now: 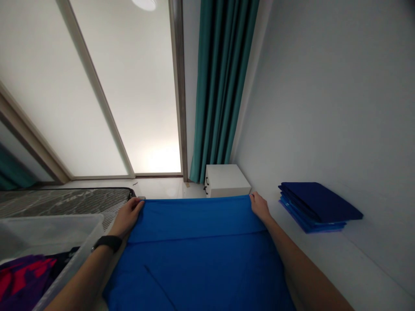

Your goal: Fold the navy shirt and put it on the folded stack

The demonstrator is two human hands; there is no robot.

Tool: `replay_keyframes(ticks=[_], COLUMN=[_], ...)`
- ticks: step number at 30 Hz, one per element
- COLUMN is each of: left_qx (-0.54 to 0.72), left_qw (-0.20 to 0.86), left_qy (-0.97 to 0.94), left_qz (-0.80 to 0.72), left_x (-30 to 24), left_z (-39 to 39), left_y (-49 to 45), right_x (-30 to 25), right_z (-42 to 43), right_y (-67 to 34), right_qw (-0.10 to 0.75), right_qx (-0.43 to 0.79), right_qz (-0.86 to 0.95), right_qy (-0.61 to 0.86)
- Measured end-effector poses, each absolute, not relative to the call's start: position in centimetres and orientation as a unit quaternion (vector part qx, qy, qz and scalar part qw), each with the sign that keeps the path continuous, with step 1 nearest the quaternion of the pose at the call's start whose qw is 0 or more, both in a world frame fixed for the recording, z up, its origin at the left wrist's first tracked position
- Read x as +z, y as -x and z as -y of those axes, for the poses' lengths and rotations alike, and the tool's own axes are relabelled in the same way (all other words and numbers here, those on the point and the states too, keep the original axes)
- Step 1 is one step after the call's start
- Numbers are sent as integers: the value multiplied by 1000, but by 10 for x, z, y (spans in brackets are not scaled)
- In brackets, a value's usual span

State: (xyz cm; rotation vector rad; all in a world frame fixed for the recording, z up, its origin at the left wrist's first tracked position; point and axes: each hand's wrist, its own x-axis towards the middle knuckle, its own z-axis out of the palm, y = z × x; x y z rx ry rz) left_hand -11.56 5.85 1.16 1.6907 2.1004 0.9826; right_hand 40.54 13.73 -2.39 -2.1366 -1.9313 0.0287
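Observation:
A bright blue cloth (197,246) lies spread on the surface before me, its far part folded over. My left hand (128,216) pinches the far left corner of the cloth, with a black watch on that wrist. My right hand (259,206) grips the far right corner, fingers closed on the edge. Both arms reach forward along the cloth's sides.
A stack of folded blue cloths (316,206) rests on the white surface at the right, against the wall. A clear plastic bin (55,242) with purple and red fabric sits at the left. Beyond stand a white nightstand (227,180), a teal curtain (220,86) and a grey mattress (65,201).

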Motion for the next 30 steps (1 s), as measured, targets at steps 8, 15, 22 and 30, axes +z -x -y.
replay_keyframes(ticks=[8,15,22,30], left_qx=[238,239,222,221], left_qw=[46,29,3,33], left_qy=[-607,-627,-663,-647], left_qz=[-757,-741,-715,-729], left_x=[6,0,-1,7], left_z=[-66,-68,-53,-3], left_y=[109,115,115,106], right_x=[-29,-30,-32,-15], right_z=[-139,-131,-101,-55], right_y=[-402,-415,-423,-418], right_qw=[125,149,161,94], right_qx=[1,30,44,-46], right_qz=[671,712,762,714], right_qy=[731,686,625,692])
